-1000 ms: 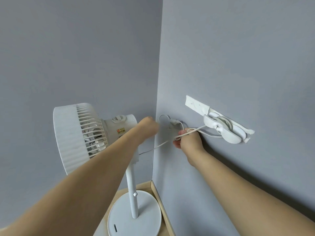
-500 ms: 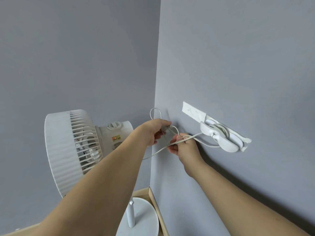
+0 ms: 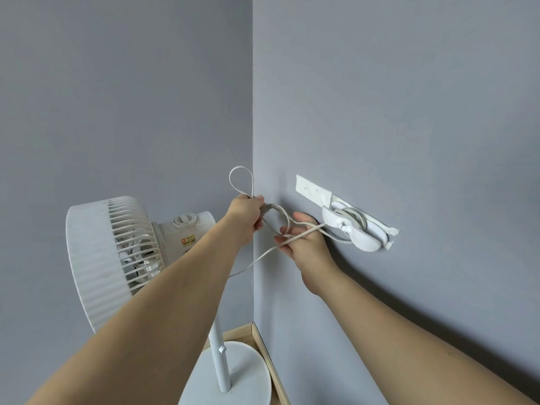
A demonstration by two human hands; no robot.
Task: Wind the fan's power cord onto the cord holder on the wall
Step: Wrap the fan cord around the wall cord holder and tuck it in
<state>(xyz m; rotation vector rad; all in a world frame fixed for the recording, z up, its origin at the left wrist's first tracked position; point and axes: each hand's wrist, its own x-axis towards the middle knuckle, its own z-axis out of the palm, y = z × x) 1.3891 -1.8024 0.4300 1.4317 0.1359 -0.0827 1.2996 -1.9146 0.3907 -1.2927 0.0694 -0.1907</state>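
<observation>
The holder (image 3: 355,229) sits on the right wall just right of both hands, its long axis slanting down to the right, with a few turns of cord (image 3: 254,260) already on it and the remaining slack running down-left toward the fan (image 3: 117,252). The right hand (image 3: 304,244) is the nearer one, almost touching the holder's left end, and pinches the cord where it leaves the holder. The left hand (image 3: 247,213) grips a free loop (standing up above the fist), so the next turn likely has to travel rightward.
</observation>
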